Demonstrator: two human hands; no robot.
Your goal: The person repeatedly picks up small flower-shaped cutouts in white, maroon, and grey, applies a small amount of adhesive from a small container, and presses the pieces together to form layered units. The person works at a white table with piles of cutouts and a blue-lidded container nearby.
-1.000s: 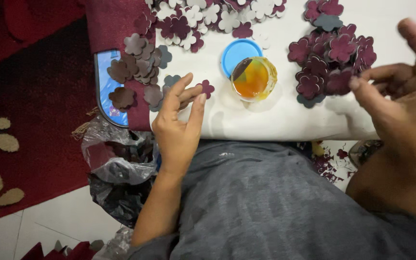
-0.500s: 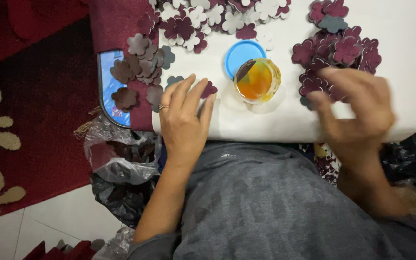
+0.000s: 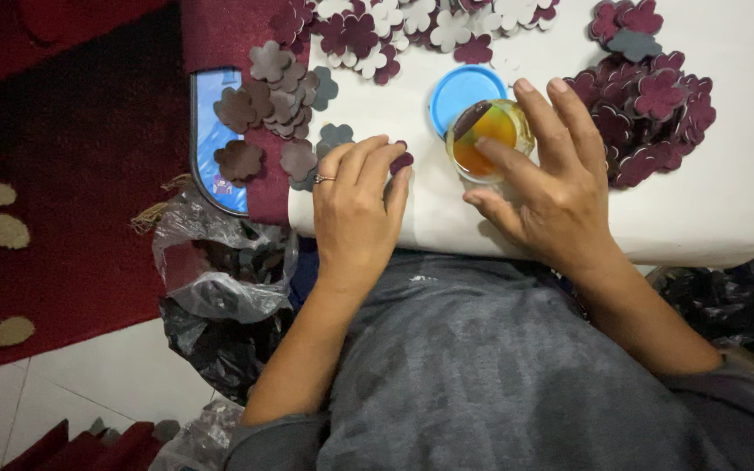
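1. Left of the jar (image 3: 488, 139), the left hand (image 3: 355, 209) presses a maroon flower (image 3: 400, 161) flat on the desk (image 3: 726, 209), fingers together.
2. The right hand (image 3: 551, 192) cups the jar, fingers spread, one dipping in: the gluing step, I judge.
3. Next calls for carrying glue left to the flower.

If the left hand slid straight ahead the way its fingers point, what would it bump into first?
The left hand points up the white board. Its fingertips already touch a small maroon flower piece. Beyond that, it would probably meet the maroon and white flower cutouts at the far edge.
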